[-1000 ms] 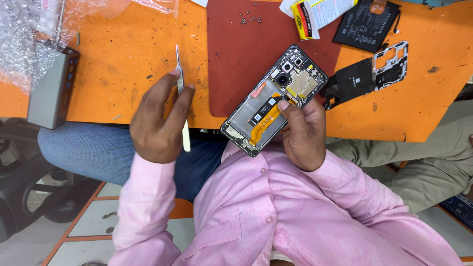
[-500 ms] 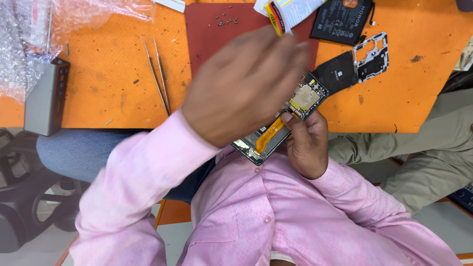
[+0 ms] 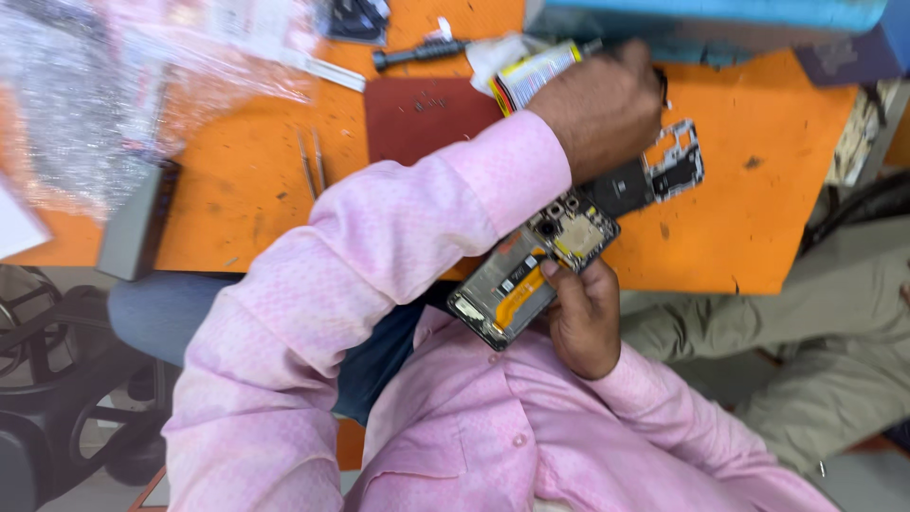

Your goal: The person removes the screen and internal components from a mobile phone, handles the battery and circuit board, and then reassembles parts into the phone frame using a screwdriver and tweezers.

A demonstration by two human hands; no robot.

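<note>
Over the orange tabletop (image 3: pixel 237 204), an opened phone (image 3: pixel 531 270) is worked on.
Right hand (image 3: pixel 583 318) grips the phone tilted, insides up for access; left hand (image 3: pixel 607 109) reaches beyond it toward a glue tube (image 3: pixel 536 71), fingers curled, grip unclear.

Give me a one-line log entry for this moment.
right hand: holds opened phone | left hand: reaching over orange table, grip unclear | tweezers: lying on table

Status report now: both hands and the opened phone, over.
Right hand grips opened phone at chest. Left hand reaches across orange table, near glue tube; grasp not visible. Tweezers lie on table. Left sleeve partly covers phone.
</note>
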